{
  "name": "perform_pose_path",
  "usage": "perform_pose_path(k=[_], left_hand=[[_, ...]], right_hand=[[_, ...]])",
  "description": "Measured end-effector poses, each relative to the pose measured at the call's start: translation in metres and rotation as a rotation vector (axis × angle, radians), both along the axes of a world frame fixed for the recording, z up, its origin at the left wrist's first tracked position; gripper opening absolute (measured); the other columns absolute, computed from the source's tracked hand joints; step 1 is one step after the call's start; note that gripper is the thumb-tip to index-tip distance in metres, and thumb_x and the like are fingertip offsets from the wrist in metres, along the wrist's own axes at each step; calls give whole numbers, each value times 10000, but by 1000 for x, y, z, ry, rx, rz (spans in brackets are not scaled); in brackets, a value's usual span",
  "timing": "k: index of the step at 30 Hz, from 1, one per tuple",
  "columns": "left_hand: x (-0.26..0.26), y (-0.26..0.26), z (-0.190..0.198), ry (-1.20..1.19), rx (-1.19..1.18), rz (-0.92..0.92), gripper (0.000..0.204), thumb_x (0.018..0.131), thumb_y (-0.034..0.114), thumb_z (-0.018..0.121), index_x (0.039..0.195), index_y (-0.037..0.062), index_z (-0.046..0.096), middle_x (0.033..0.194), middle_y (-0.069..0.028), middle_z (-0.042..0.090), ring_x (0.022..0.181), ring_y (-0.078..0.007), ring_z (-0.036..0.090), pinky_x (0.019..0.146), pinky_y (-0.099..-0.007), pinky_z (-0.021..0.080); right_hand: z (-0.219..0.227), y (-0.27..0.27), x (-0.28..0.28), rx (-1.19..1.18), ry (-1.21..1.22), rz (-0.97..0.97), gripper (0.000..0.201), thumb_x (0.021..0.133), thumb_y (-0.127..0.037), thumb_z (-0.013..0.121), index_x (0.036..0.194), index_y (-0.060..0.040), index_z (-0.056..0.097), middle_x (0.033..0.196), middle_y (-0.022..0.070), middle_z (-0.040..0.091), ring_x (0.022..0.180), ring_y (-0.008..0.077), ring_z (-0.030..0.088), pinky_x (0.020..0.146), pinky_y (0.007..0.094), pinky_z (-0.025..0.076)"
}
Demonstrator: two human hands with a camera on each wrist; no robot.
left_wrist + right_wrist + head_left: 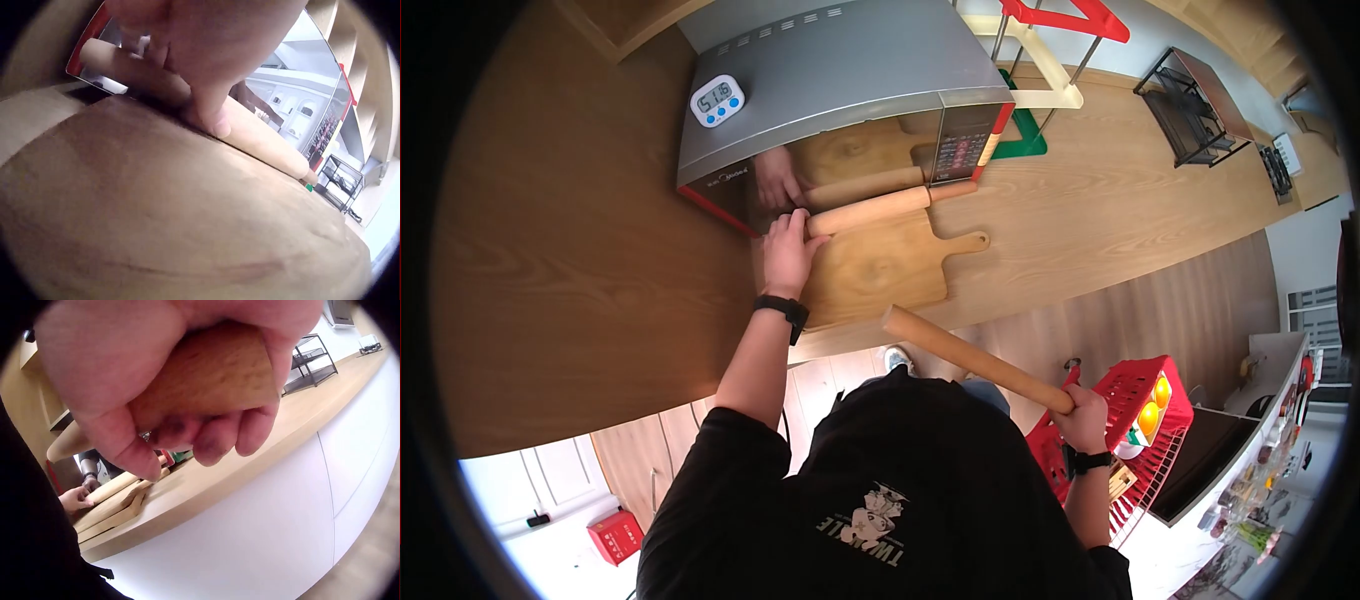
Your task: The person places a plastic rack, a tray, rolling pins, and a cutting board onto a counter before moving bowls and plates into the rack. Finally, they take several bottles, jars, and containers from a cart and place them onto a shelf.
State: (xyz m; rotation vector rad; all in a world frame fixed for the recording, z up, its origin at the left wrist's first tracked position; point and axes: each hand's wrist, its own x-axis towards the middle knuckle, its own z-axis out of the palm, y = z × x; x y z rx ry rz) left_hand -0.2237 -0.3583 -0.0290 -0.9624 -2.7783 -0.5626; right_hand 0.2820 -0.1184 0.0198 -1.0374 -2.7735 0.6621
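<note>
Rolling pin on board: I see one rolling pin (870, 210) lying across the far edge of the cutting board (885, 270), just in front of the microwave (840, 90), whose door mirrors it.
Left hand: my left hand (788, 250) rests on the near end of that pin; in the left wrist view its fingers (212, 119) are curled over the pin and press it down on the board (187, 212).
Second rolling pin: a longer rolling pin (975, 358) is held off the bench, slanting from the board's near edge down toward my body.
Right hand: my right hand (1085, 415) grips its lower end; the right wrist view shows the fingers (206, 440) wrapped tightly round the wood (212, 369).
Cutting board: it lies flat on the bench (580, 280), its handle pointing right.
Microwave: stands at the back of the bench, with a small digital timer (717, 100) on top.
Further out: a wire rack (1195, 105) stands on the bench well to the right; a red basket (1145, 420) with yellow fruit sits below, beside my right hand.
</note>
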Motion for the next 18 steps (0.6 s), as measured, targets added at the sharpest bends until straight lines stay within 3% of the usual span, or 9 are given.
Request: perform_pose_path(k=[7, 9, 10, 12, 14, 16, 18], left_hand=[[15, 6, 19, 41, 7, 67, 445, 811, 286, 815, 1163, 95, 622, 1089, -117, 647, 1063, -338, 601, 879, -467, 501], [22, 1, 26, 60, 231, 14, 408, 833, 261, 803, 1158, 79, 636, 1097, -129, 651, 1055, -347, 602, 890, -464, 498], [28, -2, 37, -104, 373, -1, 400, 843, 246, 797, 1164, 63, 642, 1125, -142, 655, 1053, -360, 600, 897, -454, 494], [60, -7, 70, -127, 422, -144, 395, 864, 271, 781, 1178, 69, 652, 1154, -138, 659, 1072, -342, 603, 919, -437, 484], [99, -6, 102, -14, 156, -515, 421, 911, 298, 723, 1260, 79, 639, 1206, -110, 675, 1143, -286, 610, 999, -395, 473], [136, 4, 107, 5, 14, -780, 525, 896, 395, 704, 1330, 113, 612, 1150, -82, 677, 1135, -246, 606, 991, -370, 469], [156, 3, 98, -26, -62, -804, 542, 889, 413, 693, 1341, 129, 599, 1118, -72, 672, 1112, -236, 613, 977, -369, 473]], right_hand=[[3, -4, -30, -5, -44, 33, 227, 702, -225, 806, 809, -78, 669, 754, 129, 665, 738, 354, 663, 657, 451, 535], [9, -5, -43, 57, -63, 37, 216, 718, -228, 799, 797, -81, 662, 742, 121, 658, 733, 347, 662, 649, 450, 530], [12, -6, -50, 119, -82, 37, 208, 733, -230, 792, 786, -84, 654, 731, 112, 652, 728, 340, 660, 642, 448, 526], [19, -6, -62, 168, -83, 68, 209, 735, -232, 792, 772, -88, 646, 716, 104, 642, 716, 332, 655, 631, 448, 520], [28, -8, -77, 213, -84, 109, 211, 736, -235, 792, 758, -93, 637, 702, 96, 631, 704, 323, 651, 620, 447, 514], [36, -11, -97, 261, -30, 208, 212, 726, -231, 794, 743, -96, 631, 685, 87, 619, 682, 317, 641, 601, 447, 506], [43, -16, -117, 263, -9, 243, 224, 716, -221, 799, 738, -93, 617, 682, 80, 613, 689, 314, 639, 614, 444, 507]])
